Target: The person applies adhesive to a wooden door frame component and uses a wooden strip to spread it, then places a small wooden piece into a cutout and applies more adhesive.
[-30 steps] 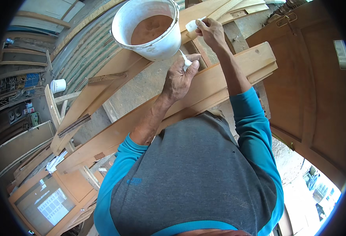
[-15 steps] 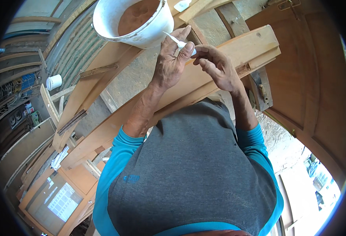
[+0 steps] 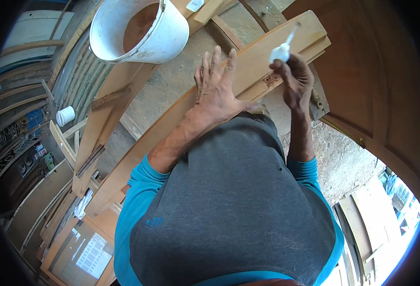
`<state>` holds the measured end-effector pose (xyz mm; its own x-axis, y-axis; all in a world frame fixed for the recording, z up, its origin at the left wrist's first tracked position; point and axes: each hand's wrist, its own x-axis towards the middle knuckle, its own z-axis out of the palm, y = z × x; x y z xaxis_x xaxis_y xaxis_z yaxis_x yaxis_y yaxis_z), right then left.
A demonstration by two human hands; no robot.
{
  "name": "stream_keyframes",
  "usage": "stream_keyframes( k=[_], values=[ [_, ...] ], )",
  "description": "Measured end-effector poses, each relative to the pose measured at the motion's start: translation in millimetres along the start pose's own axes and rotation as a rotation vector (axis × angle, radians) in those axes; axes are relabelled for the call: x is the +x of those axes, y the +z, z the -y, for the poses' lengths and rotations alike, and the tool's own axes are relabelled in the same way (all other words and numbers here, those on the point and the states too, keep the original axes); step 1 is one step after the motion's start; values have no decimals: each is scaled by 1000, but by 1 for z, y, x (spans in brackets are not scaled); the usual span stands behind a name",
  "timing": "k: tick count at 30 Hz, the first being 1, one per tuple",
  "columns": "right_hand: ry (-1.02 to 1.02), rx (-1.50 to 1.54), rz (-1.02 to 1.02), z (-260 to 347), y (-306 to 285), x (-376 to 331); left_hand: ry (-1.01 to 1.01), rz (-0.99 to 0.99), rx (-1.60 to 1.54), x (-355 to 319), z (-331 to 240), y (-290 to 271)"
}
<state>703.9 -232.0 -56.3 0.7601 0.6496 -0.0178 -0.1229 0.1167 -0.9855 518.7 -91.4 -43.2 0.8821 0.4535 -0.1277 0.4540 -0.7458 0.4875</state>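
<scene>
My right hand [image 3: 296, 83] grips a small white squeeze bottle [image 3: 278, 54] with a thin nozzle, which points up and to the right. The bottle is above the far right part of a long wooden plank [image 3: 250, 64]. Below the bottle, a rough reddish-brown notch [image 3: 272, 79] shows in the plank's near edge. My left hand [image 3: 216, 93] is open, its fingers spread and its thumb stretched right. It holds nothing and is over the plank's near edge; I cannot tell whether the palm rests on the wood.
A big white bucket [image 3: 172, 35] of brown powder [image 3: 140, 26] stands at the far left, with another white bottle [image 3: 195, 5] beyond it. Brown wooden panels [image 3: 362, 71] rise on the right. A small white pail [image 3: 65, 116] and a glazed wooden frame [image 3: 52, 264] are at left.
The squeeze bottle has passed from my left hand to my right, which has moved up and right with it. My left hand has opened and lowered toward the plank.
</scene>
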Motion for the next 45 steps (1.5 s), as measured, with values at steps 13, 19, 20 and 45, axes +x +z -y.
stream_keyframes(
  k=[13,19,20,45],
  values=[
    [-201,-301,-412,-11,-127,2,24,-53,135,-20,-3,39],
    [-62,-457,-356,-31,-171,-12,38,-59,160,-19,-7,34],
    [-18,-446,-337,-33,-172,-13,41,-62,163,-19,-7,34],
    [-127,-797,-472,-6,-159,-59,42,-103,188,-23,-9,38]
  ],
)
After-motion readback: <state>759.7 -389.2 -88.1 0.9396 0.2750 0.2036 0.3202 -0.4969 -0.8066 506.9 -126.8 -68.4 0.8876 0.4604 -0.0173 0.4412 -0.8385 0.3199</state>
